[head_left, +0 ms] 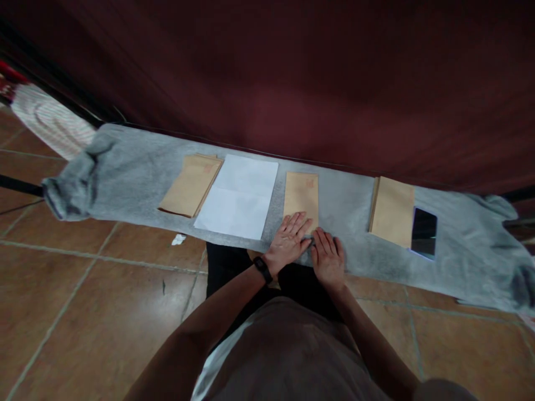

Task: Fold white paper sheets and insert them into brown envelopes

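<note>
A brown paper envelope (301,192) with a small reddish print at its upper right lies flat on the grey cloth, in front of my body. My left hand (289,238), a black band on its wrist, rests across the envelope's near end with fingers stretched out. At the envelope's lower right corner is my right hand (328,256), laid palm down with its fingers extended side by side. Whether its fingertips touch the envelope's edge is hard to tell. Just left of the envelope lie white paper sheets (238,195) with a crease across the middle.
A stack of brown envelopes (191,186) lies left of the paper. Another brown stack (393,211) stands to the right, beside a dark-screened phone (424,234). The grey cloth (134,172) covers a narrow bench against a dark red curtain (267,83). A white scrap (178,239) lies on the tiled floor.
</note>
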{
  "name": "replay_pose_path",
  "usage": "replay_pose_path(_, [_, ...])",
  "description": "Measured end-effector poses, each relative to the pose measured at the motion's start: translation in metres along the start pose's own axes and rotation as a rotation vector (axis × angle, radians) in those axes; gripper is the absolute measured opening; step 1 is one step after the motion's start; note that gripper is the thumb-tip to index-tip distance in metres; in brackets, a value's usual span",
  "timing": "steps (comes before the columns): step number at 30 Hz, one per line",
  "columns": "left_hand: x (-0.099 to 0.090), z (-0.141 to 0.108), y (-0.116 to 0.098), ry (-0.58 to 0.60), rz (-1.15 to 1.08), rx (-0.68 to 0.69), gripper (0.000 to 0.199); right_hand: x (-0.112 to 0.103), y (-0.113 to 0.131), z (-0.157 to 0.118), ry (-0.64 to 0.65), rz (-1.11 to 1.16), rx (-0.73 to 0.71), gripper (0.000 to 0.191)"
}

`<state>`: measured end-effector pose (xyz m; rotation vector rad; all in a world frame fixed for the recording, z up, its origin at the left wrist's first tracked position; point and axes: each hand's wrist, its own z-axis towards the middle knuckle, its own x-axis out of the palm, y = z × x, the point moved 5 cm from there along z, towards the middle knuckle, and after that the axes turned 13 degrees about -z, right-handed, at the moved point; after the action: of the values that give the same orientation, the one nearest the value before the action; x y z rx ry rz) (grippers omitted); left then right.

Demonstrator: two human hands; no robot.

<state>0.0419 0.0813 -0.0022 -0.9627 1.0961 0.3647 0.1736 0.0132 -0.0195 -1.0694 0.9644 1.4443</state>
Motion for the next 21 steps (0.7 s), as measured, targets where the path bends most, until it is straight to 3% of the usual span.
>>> replay_pose_path(7, [-0.004,-0.015,0.009,-0.078,0.041,-0.081,0.062,-0.005,0.003,0.010,0.011,0.042,0.000,0.050])
replay_pose_path(14, [-0.001,-0.029,0.016,-0.237,0.028,-0.239,0.062,-0.004,0.029,0.025,0.034,0.032,-0.106,0.051])
replay_pose_path(21, [-0.001,-0.028,0.023,-0.358,-0.147,-0.297,0.056,-0.002,0.034,0.023,0.008,-0.002,-0.087,0.052])
